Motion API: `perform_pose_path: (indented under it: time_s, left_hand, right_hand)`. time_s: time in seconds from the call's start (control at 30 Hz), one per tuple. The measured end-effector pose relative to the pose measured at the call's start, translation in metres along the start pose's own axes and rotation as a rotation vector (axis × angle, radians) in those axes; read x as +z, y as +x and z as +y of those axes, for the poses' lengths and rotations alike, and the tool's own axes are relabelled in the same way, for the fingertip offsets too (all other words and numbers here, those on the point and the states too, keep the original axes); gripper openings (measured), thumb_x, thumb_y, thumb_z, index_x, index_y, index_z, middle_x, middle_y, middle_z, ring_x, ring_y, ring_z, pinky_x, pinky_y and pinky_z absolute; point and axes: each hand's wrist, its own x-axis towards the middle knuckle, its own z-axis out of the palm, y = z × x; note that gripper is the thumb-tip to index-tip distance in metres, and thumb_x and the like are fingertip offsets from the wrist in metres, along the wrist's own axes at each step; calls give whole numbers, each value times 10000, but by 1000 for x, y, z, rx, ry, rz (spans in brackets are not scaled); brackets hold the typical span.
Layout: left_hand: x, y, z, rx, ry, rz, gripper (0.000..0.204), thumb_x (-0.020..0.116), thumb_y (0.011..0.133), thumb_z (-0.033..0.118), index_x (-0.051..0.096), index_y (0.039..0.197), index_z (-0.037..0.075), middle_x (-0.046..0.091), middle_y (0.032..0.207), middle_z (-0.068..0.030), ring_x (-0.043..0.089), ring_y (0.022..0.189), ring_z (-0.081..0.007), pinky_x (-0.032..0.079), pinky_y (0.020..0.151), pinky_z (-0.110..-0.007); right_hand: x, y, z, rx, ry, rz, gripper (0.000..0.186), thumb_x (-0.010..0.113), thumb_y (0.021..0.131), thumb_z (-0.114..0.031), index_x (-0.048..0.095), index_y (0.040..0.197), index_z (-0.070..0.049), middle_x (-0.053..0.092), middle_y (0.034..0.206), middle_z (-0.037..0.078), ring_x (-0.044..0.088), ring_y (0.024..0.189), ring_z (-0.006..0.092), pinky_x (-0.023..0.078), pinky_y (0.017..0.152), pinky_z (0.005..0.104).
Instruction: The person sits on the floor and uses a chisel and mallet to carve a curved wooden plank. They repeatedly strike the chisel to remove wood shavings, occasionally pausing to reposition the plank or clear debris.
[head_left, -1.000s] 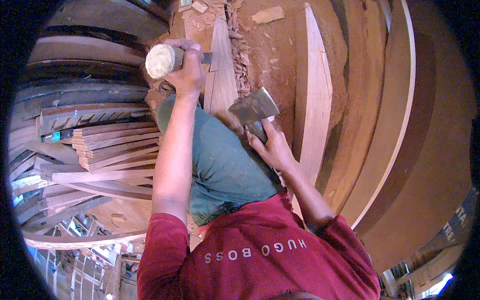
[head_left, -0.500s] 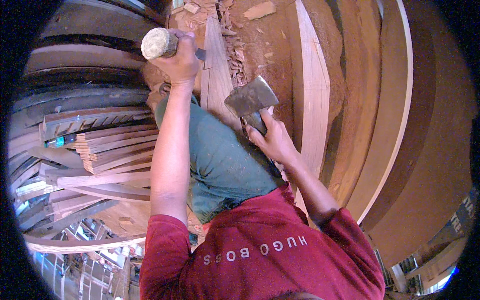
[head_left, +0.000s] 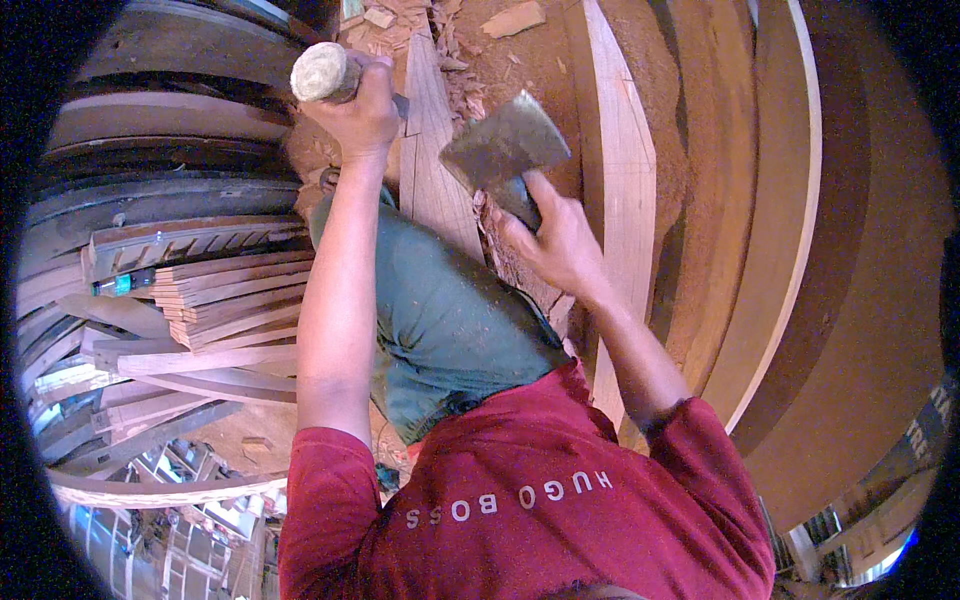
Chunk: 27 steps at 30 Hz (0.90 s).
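My left hand (head_left: 365,115) is closed round a chisel (head_left: 325,75) with a thick round wooden handle. The handle's pale, battered end faces up, and a bit of dark blade shows past my fingers. Beneath the chisel lies a long pale wooden beam (head_left: 432,165) with lines marked on it; where the blade meets the wood is hidden. In my right hand (head_left: 565,240) is a hatchet (head_left: 505,145), gripped by its short dark handle. Its broad grey metal head is up over the beam's right edge, apart from the chisel.
Wood chips (head_left: 450,65) lie along the beam. To the right runs another marked beam (head_left: 628,180), with large curved boards (head_left: 775,250) beyond it. Dark curved planks (head_left: 180,130) and a stack of cut pieces (head_left: 235,300) fill the left. My green-trousered leg (head_left: 455,300) lies alongside the beam.
The hatchet head has shifted up the picture and tilted, showing more of its flat side. My right hand has moved slightly right. My left hand and the chisel have barely shifted.
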Motion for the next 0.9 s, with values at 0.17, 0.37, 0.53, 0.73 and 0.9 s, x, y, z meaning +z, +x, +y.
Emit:
perform_pose_path:
  time_s: [0.17, 0.37, 0.53, 0.73, 0.9]
  left_hand:
    - [1, -2, -2, 35, 42, 60, 58, 682, 738, 26, 624, 734, 21, 641, 711, -17, 611, 642, -118, 505, 631, -285]
    - [24, -6, 37, 139, 115, 135, 103, 718, 730, 47, 642, 785, 3, 659, 772, -30, 624, 701, -126, 510, 680, -305]
    - [34, 1, 33, 154, 85, -7, 222, 765, 702, 59, 673, 888, -21, 698, 886, -70, 655, 796, -149, 519, 734, -321]
    - [6, 1, -26, 124, 190, 245, 246, 766, 738, 89, 644, 912, -36, 686, 890, -81, 649, 813, -166, 519, 752, -322]
    - [6, 3, -25, 161, 165, -211, 389, 762, 753, 95, 560, 1059, -32, 652, 982, -83, 629, 866, -167, 504, 773, -307]
  right_hand:
    - [-44, 27, -57, -272, -105, 130, 445, 646, 861, -241, 503, 1188, 24, 649, 904, 281, 630, 882, 471, 515, 756, 514]
    - [-81, 42, -137, -582, -205, 187, 340, 635, 882, -257, 525, 1061, 10, 629, 794, 238, 632, 772, 428, 482, 671, 476]
    - [-87, 63, -132, -567, -434, 56, 381, 607, 877, -254, 525, 1125, 24, 633, 804, 279, 620, 787, 461, 487, 707, 531]
    - [-111, 35, -216, -777, -192, 213, 338, 603, 853, -230, 536, 1045, 39, 649, 819, 283, 650, 768, 456, 527, 685, 540]
    - [-85, 54, -147, -623, -396, 150, 362, 588, 874, -221, 493, 1143, 1, 632, 792, 293, 630, 797, 467, 491, 702, 559]
